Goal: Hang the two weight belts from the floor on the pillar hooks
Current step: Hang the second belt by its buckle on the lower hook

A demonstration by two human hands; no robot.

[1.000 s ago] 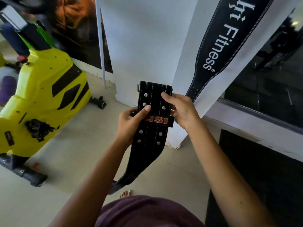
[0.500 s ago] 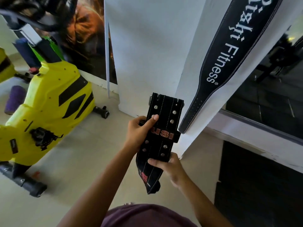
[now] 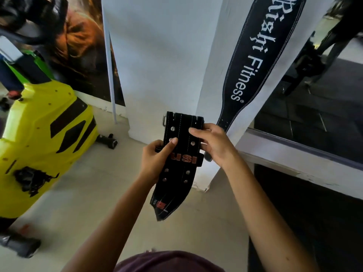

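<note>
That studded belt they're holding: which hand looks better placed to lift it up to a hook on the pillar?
Probably the right hand. It grips the studded belt near its top buckle end, on the side nearest the pillar. The left hand holds lower, at the middle. No hook is visible.

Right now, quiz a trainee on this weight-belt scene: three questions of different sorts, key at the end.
1. True or false: the belt marked USI lies on the floor.
2. Which belt already hangs against the white pillar? A) the Right Fitness belt B) the USI belt C) neither
3. Fill in: the yellow exercise machine stands to the person's ____.

Key:
1. False; the left hand and right hand hold it.
2. A
3. left
</note>
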